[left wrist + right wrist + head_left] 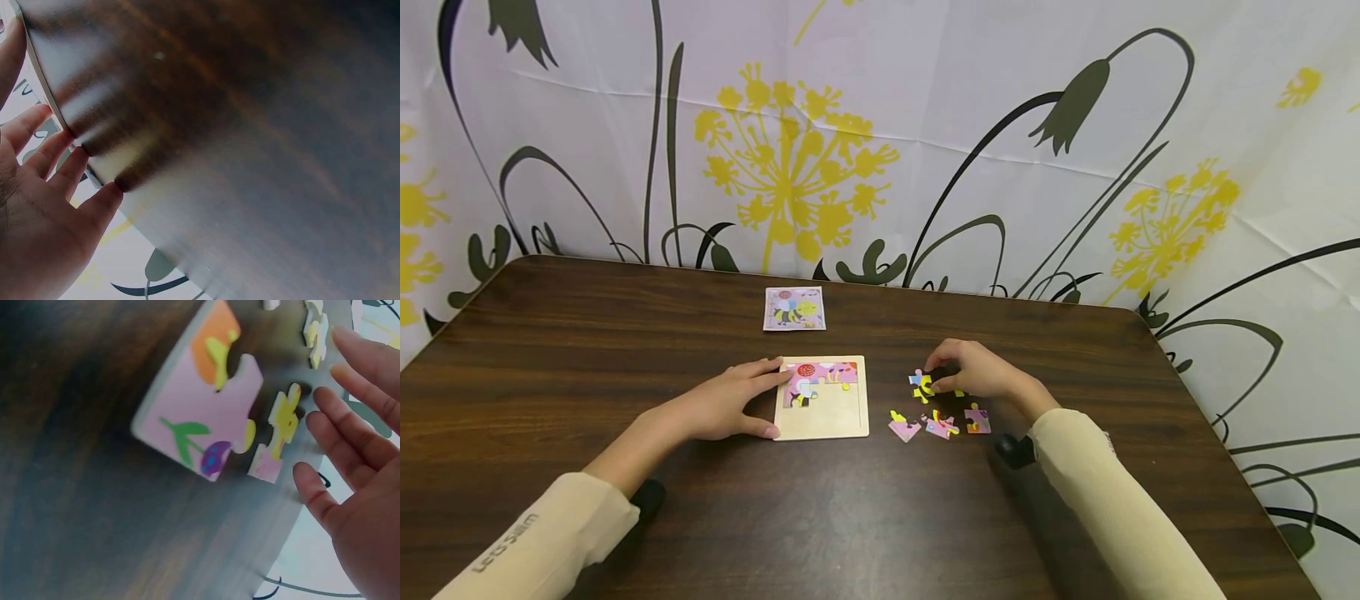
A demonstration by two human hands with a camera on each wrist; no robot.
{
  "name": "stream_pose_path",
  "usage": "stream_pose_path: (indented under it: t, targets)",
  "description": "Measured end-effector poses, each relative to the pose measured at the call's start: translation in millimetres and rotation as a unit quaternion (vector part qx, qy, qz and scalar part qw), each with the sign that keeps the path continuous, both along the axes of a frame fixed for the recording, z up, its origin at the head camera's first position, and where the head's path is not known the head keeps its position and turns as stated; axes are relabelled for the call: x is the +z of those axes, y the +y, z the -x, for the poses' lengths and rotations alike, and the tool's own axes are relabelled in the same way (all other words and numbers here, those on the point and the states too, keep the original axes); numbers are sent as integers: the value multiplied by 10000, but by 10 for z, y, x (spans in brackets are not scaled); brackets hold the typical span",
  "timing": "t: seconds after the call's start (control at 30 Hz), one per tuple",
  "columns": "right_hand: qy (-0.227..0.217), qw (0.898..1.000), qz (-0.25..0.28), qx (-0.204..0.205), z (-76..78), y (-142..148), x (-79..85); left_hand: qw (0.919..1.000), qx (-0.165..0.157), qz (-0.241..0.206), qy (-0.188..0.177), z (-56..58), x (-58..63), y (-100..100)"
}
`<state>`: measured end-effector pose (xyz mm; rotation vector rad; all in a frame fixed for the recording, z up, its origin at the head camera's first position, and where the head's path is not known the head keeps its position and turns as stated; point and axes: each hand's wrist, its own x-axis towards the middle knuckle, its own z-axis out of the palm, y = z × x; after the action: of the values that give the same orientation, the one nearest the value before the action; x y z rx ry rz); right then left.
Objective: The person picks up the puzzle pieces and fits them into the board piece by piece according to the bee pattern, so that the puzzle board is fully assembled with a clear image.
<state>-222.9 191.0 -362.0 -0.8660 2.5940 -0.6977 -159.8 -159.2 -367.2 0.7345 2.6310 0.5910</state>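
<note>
A square wooden puzzle tray [827, 422] lies flat on the table, with joined pink pieces [832, 372] along its top and left. My left hand [730, 402] rests at the tray's left side, fingers spread over the upper-left edge and thumb at the lower-left corner. Over on the right, my right hand [977, 369] has its index finger and thumb right beside a yellow, black and blue puzzle piece [918, 380]. In the right wrist view its fingers are loosely bent. Another yellow piece [284, 422] lies under that hand, mostly hidden in the head view.
Below the right hand lie a pink and yellow corner piece [905, 428], a pink piece with red and yellow [941, 425] and a corner piece with a purple flower [977, 420]. A bee picture card [794, 309] lies behind the tray. A flowered curtain [955, 125] hangs behind the dark wooden table [775, 517].
</note>
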Motion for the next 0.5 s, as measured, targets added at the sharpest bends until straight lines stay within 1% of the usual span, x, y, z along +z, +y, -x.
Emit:
stream_pose_path:
  t: [0.13, 0.3, 0.5]
  targets:
    - [-18, 9999, 77, -63, -18, 18, -41, 10000, 17, -4, -12, -2, 1, 1]
    - [127, 9999, 70, -31, -46, 23, -82, 10000, 10, 13, 6, -4, 4, 3]
    - [210, 9997, 77, -111, -80, 12, -113, 10000, 1, 20, 23, -1, 1, 4]
